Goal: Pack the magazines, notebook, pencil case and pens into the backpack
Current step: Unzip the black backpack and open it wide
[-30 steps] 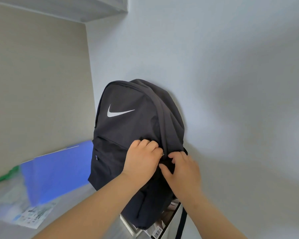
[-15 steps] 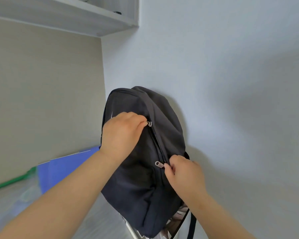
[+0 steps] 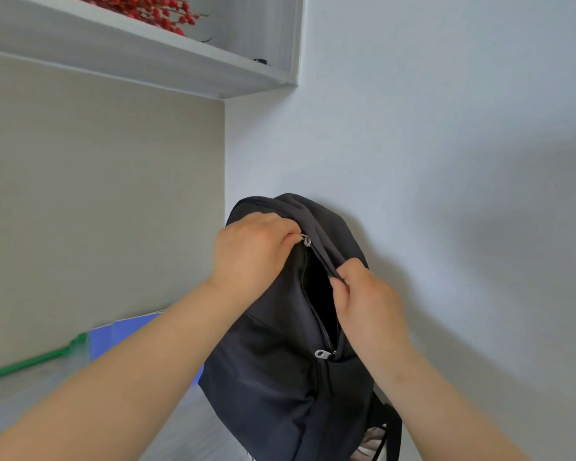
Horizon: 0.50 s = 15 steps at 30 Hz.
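Note:
A black backpack [image 3: 280,371] stands upright against the pale wall. My left hand [image 3: 251,251] is near its top, pinching a silver zipper pull [image 3: 306,240]. My right hand [image 3: 363,301] grips the fabric edge on the right side of the zipper and holds the slit apart. The main compartment shows as a dark gap [image 3: 318,294] between my hands. A second zipper pull [image 3: 322,353] hangs at the gap's lower end. A blue flat item [image 3: 127,334], maybe a notebook or folder, lies behind my left forearm. Pens and pencil case are out of view.
A white shelf [image 3: 180,66] with red berry sprigs [image 3: 147,8] hangs above left. A green stick [image 3: 30,359] lies at the left, by clear plastic [image 3: 20,400]. Printed paper [image 3: 369,444] peeks from under the backpack.
My left hand has carried its zipper pull higher along the backpack. My right hand left the lower pull and took the fabric edge, and the compartment now gapes.

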Each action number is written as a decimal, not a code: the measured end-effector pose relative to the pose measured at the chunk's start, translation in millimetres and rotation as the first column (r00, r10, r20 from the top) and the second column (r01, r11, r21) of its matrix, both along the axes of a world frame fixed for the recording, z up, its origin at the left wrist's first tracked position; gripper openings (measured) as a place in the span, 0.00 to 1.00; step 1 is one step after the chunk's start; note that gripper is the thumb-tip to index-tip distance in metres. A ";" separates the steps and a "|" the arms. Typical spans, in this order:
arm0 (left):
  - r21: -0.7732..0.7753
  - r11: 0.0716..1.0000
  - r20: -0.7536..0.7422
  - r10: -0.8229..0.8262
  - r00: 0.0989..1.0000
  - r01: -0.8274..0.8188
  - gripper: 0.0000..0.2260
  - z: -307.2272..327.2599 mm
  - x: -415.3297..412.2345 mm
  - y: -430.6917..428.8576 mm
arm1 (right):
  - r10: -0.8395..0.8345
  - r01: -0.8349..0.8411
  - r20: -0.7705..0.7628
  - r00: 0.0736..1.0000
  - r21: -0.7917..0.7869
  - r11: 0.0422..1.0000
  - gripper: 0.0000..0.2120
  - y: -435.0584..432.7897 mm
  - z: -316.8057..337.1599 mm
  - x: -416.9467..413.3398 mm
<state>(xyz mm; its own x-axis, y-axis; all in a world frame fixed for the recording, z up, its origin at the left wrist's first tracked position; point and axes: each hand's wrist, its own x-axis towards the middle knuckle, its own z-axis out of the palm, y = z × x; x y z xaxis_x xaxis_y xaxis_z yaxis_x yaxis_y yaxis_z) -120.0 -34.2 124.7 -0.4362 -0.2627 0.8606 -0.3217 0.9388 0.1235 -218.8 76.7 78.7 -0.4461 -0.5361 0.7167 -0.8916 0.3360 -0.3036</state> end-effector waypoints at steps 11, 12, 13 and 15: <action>0.052 0.992 -0.057 -0.115 0.992 0.118 0.07 18.9 -3.5 -26.9 | -0.036 0.036 -0.008 0.999 -0.020 0.999 0.05 -6.3 15.6 1.2; 0.045 0.988 -0.031 -0.144 0.989 0.145 0.07 23.4 -4.2 -24.9 | -0.032 0.030 -0.026 0.999 -0.059 0.998 0.05 -9.5 22.2 3.2; 0.040 0.985 -0.002 -0.165 0.986 0.165 0.07 28.4 -5.5 -22.7 | -0.028 0.023 -0.056 0.998 -0.088 0.996 0.08 -14.1 29.7 4.3; 0.054 0.982 0.057 -0.182 0.982 0.179 0.07 38.1 -8.6 -18.7 | -0.044 0.035 -0.127 0.991 -0.071 0.997 0.11 -24.0 43.5 3.5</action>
<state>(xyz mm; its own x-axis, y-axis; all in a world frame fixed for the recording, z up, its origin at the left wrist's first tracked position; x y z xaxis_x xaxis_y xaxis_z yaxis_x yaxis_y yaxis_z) -128.6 -52.9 162.8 -0.5317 -0.2151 0.8191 -0.1556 0.9756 0.1552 -215.3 52.7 122.2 -0.3681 -0.4677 0.8036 -0.9111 0.3541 -0.2112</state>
